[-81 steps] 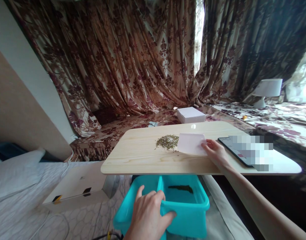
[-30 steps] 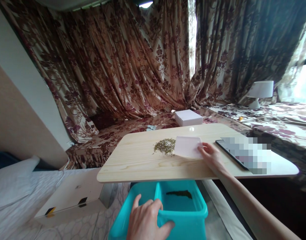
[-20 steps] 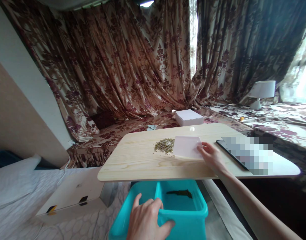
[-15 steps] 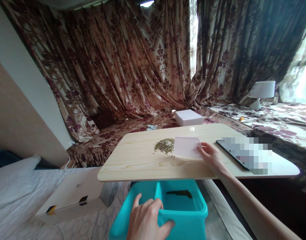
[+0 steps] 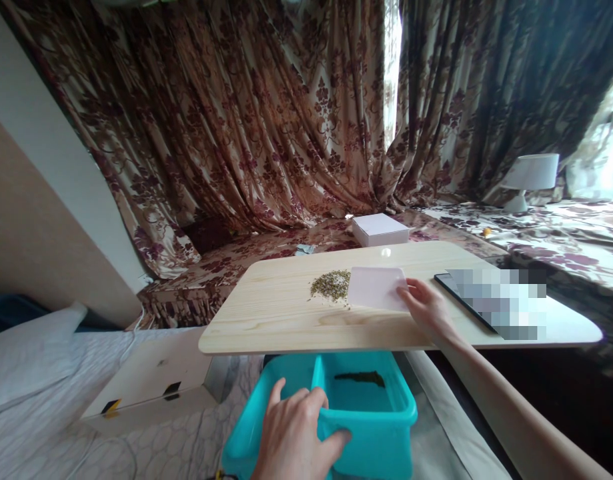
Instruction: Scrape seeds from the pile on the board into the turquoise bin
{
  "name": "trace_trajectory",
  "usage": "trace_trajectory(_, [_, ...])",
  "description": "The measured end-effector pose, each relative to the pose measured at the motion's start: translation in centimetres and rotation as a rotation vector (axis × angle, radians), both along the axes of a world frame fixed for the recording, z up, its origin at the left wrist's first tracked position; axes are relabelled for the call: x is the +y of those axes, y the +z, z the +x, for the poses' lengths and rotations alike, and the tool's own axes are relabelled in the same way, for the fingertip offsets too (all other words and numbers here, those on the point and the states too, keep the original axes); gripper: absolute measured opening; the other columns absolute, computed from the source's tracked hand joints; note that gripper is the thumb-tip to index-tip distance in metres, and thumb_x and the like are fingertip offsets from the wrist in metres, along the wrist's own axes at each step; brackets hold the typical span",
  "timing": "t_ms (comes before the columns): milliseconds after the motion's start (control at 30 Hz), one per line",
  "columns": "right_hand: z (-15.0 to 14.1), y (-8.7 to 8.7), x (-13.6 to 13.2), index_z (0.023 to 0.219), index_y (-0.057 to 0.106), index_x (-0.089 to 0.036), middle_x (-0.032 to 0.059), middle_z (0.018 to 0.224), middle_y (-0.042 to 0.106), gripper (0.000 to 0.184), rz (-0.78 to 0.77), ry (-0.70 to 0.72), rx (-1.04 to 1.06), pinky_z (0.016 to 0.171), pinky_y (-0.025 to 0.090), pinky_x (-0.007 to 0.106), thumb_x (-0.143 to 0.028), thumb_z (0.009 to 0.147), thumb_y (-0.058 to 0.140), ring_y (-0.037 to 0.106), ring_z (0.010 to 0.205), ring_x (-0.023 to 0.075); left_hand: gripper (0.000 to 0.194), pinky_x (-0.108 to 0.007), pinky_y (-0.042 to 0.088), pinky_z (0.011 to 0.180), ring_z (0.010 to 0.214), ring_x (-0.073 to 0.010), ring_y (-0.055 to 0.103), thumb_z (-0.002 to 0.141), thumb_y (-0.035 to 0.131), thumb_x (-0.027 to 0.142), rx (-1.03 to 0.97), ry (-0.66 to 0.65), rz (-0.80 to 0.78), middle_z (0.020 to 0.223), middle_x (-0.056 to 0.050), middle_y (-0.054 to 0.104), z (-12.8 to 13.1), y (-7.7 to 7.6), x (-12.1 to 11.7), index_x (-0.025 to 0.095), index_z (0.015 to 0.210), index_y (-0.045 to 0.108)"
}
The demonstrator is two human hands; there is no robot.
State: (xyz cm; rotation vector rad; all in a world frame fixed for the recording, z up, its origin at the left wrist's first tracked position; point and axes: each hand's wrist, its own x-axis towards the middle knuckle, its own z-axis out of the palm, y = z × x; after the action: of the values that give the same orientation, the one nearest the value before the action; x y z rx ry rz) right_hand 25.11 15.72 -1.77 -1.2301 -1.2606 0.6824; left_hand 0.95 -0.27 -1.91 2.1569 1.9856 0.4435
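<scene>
Right fingers [image 5: 411, 287]: pinching the right edge of the pale card.
Pale card [image 5: 373, 288]: directly left of those fingers, above the desk [image 5: 266, 320], long axis running leftward away from them.
Seed-like pile [image 5: 330, 285]: farther left of them, at the card's far edge, apparently touching it.
Left fingers [image 5: 276, 393]: spread over the blue bin [image 5: 369, 437]; whether they grip it, cannot tell.
Nearer hand: the right; the pile lies well forward of the left fingers.
</scene>
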Motion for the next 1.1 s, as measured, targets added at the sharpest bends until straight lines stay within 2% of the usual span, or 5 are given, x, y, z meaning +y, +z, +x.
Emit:
trace_trajectory(167, [-0.1,-0.5,0.4,0.084,0.059,-0.018,0.0061,0.078,0.071,0.018,-0.006,0.005,0.008,0.063,0.050,0.028,-0.028,0.070,0.056,0.066,0.070,0.0176,0.012,-0.044,0.019,0.102,0.074,-0.0173,0.058,0.063,0.063,0.031,-0.010,0.003,-0.021,0.070,0.004,0.064,0.0,0.2,0.0,0.024,0.069,0.057])
trace_trajectory(400, [-0.1,-0.2,0.1,0.084,0.057,-0.019,0.0058,0.079,0.071,0.015,-0.009,0.004,0.003,0.064,0.050,0.027,-0.026,0.071,0.056,0.066,0.073,0.0175,0.013,-0.044,0.020,0.102,0.076,-0.0181,0.059,0.064,0.063,0.033,-0.007,-0.005,-0.047,0.072,0.004,0.064,0.0,0.6,0.1,0.024,0.071,0.057])
trace_trajectory(733, [-0.6,0.2,0.9,0.086,0.056,-0.018,0.0063,0.081,0.071,0.015,0.009,0.027,-0.019,0.067,0.050,0.029,-0.025,0.073,0.053,0.066,0.074,0.0176,0.009,-0.046,0.022,0.101,0.072,-0.0178,0.058,0.064,0.060,0.029,0.005,-0.019,0.024,0.067,0.004,0.061,-0.2,-0.1,0.1,0.024,0.070,0.055])
trace_trajectory(1100, [-0.6,0.2,1.1,0.085,0.057,-0.018,0.0064,0.079,0.070,0.016,0.009,-0.006,-0.061,0.064,0.050,0.028,-0.026,0.072,0.054,0.066,0.072,0.0180,0.008,-0.046,0.023,0.100,0.069,-0.0174,0.058,0.063,0.058,0.029,0.004,-0.025,0.023,0.066,0.004,0.061,-0.2,-0.1,0.2,0.024,0.068,0.054])
